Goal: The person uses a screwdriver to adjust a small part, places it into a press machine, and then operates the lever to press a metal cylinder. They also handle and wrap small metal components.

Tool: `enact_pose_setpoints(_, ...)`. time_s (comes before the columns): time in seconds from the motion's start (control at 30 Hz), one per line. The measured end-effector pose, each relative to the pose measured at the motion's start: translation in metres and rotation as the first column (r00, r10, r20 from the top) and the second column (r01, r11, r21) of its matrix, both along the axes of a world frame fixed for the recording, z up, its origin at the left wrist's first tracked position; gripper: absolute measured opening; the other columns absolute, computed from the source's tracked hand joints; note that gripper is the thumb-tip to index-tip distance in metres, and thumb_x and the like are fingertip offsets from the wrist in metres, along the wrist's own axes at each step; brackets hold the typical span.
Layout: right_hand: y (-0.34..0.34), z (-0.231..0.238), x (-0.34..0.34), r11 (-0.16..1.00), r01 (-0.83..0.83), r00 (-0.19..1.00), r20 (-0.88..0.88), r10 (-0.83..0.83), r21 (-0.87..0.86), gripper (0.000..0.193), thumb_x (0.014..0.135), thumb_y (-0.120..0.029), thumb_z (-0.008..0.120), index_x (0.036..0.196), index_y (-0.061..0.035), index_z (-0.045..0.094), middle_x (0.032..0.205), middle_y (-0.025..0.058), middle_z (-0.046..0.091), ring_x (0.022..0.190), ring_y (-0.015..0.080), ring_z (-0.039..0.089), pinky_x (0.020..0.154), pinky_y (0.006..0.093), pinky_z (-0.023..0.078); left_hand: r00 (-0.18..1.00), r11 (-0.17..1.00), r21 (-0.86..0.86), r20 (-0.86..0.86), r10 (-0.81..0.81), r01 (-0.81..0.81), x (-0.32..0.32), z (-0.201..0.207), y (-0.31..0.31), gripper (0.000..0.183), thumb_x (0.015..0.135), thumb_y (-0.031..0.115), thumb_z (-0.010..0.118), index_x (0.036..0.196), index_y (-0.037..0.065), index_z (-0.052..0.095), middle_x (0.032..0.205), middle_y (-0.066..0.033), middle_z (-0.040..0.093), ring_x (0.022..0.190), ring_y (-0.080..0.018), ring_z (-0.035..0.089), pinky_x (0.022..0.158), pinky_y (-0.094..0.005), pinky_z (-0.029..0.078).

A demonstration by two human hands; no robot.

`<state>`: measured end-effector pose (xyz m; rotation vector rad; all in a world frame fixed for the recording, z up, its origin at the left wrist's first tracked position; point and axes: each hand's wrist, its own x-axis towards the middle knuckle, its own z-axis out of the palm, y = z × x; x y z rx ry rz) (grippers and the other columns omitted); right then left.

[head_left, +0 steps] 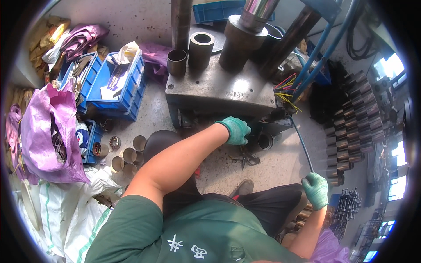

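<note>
Both hands wear green knit gloves. My right hand is closed round the lower end of a long dark lever rod, which slants up to the right front corner of a steel press table. Just below the table's front edge, my left hand is curled closed; whatever its fingers hold is hidden. Beside it, under the table, a dark metal cylinder shows its open end. On the table stand a thick-walled metal sleeve and a shorter tube. A wide press ram bears down behind them.
Blue crates and a purple woven bag fill the left side. Several loose metal tubes stand on the floor by my left knee. Stacked cylinders line the right. Yellow and red wires hang near the lever.
</note>
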<state>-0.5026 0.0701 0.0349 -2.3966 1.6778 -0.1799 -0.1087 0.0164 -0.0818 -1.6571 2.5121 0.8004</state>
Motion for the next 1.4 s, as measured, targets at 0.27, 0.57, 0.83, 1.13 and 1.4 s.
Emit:
enact_pose_setpoints(0.27,-0.002,0.005,0.003,0.999,-0.031,0.999,-0.026,0.030,-0.012,0.017,0.086,-0.019,0.075,0.083,-0.0031,0.070,0.080,0.0205,0.066,0.075,0.0434,0.066,0.067,0.0460,0.052,1.000,1.000,0.002,0.008,0.000,0.000,-0.001,-0.004,-0.001,0.045,0.096,0.040,0.069,0.128,0.010,0.073,0.124,-0.0172,0.072,0.113,-0.0364,0.071,0.097,-0.0475,0.057)
enact_pose_setpoints(0.57,-0.018,0.024,0.002,0.985,-0.109,0.986,-0.108,0.124,0.134,0.021,0.088,-0.021,0.070,0.083,-0.0009,0.070,0.082,0.0222,0.066,0.080,0.0443,0.066,0.071,0.0485,0.052,1.000,1.000,0.002,0.011,-0.008,0.008,-0.001,-0.006,-0.003,0.046,0.096,0.042,0.068,0.128,0.010,0.073,0.125,-0.0178,0.072,0.113,-0.0367,0.071,0.097,-0.0474,0.057)
enact_pose_setpoints(0.83,-0.038,0.063,0.013,0.982,-0.098,0.995,0.031,0.094,0.164,0.028,0.086,-0.003,0.064,0.112,0.0009,0.076,0.104,0.0217,0.075,0.091,0.0359,0.074,0.082,0.0378,0.058,1.000,1.000,0.005,0.016,-0.011,0.011,-0.002,-0.007,-0.004,0.045,0.096,0.041,0.067,0.128,0.010,0.073,0.124,-0.0180,0.072,0.113,-0.0368,0.071,0.097,-0.0473,0.057)
enact_pose_setpoints(1.13,-0.038,0.052,0.004,0.951,-0.236,0.942,-0.194,0.274,0.199,0.022,0.086,-0.013,0.064,0.100,-0.0037,0.079,0.098,0.0211,0.074,0.091,0.0405,0.072,0.084,0.0445,0.058,1.000,1.000,0.007,0.019,-0.017,0.017,-0.004,-0.003,-0.003,0.045,0.096,0.041,0.067,0.128,0.010,0.073,0.124,-0.0179,0.072,0.113,-0.0368,0.071,0.097,-0.0474,0.057)
enact_pose_setpoints(1.4,-0.040,0.052,0.005,0.964,-0.126,0.991,-0.025,0.135,0.234,0.024,0.086,-0.006,0.064,0.104,-0.0003,0.078,0.098,0.0206,0.075,0.091,0.0397,0.073,0.084,0.0426,0.058,1.000,1.000,0.013,0.011,-0.009,0.009,-0.003,-0.001,-0.001,0.044,0.095,0.040,0.068,0.126,0.009,0.074,0.121,-0.0172,0.073,0.111,-0.0367,0.072,0.096,-0.0476,0.057)
